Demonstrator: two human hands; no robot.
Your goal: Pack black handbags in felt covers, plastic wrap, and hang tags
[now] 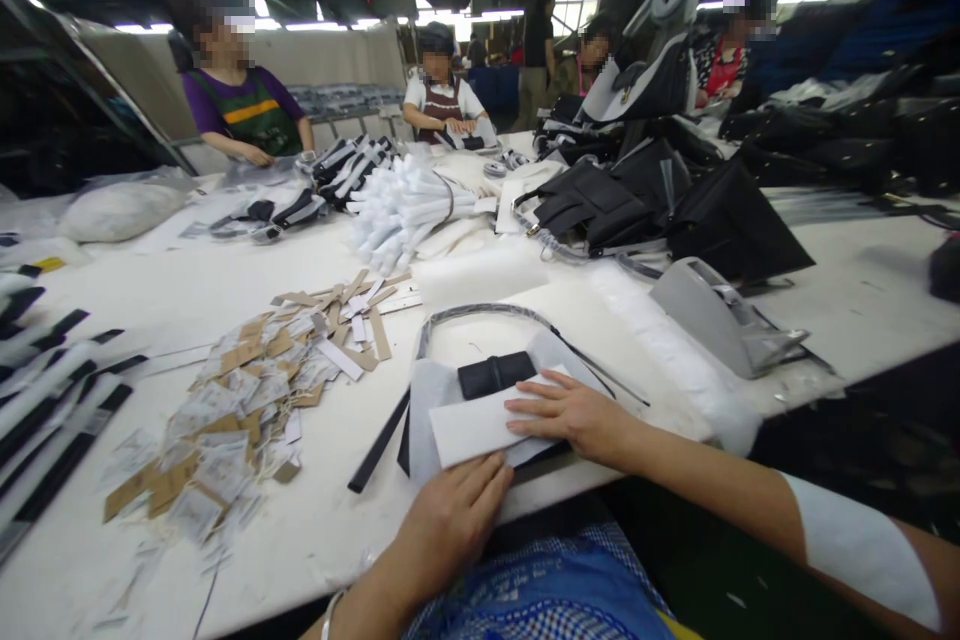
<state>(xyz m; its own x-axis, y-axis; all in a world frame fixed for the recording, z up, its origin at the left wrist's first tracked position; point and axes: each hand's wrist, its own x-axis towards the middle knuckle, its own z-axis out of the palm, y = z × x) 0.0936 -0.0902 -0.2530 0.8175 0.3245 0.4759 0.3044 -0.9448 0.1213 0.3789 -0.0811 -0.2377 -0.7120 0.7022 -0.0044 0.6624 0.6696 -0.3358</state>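
Note:
A black handbag with a grey-white paper or lining sheet (426, 420) lies flat before me at the table's near edge. Its plastic-wrapped handle (480, 310) arches away from me, and a black flap with a strap (495, 375) shows at the middle. Over the lower part rests a white foam sheet (471, 428). My right hand (589, 420) presses on the sheet's right end, fingers spread and flat. At the sheet's near edge lies my left hand (457, 510), its fingers stretched out and close together; its thumb is hidden.
Tags and paper packets (240, 400) are heaped at left, beside wrapped black straps (60, 410). Further back are rolled white foam pieces (405, 205) and black bags (622, 195). A grey bag (709, 315) stands right of a foam roll (675, 360). Several people work across the table.

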